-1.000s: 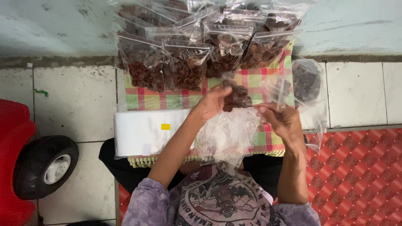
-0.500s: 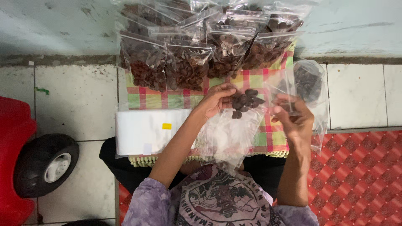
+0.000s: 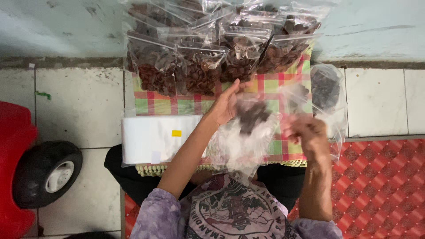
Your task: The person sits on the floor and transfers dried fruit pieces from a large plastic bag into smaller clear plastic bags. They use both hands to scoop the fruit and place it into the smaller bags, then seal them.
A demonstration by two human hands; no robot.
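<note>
Since the earlier frame, the dark pieces [image 3: 251, 116] have dropped from the left hand [image 3: 228, 104] toward the clear bag [image 3: 241, 148] (motion-blurred). Left hand: fingers released, just left of the pieces. Right hand [image 3: 310, 132]: grasping the bag's right edge. Far: filled packets [image 3: 199, 66] on checked cloth [image 3: 177, 105].

The checked cloth [image 3: 265, 146] carries red, green and yellow squares with a pale fringe along its near edge. Clear plastic bags [image 3: 195, 66] show dark brown pieces inside. The stack of empty bags [image 3: 155, 137] is white with a small yellow sticker [image 3: 176, 133]. The floor tiles [image 3: 79, 106] are off-white; the mat [image 3: 380, 186] is red with a diamond grid. The toy car [image 3: 13, 168] is red with a black wheel [image 3: 46, 175]. The shirt [image 3: 230, 212] is mottled purple.
</note>
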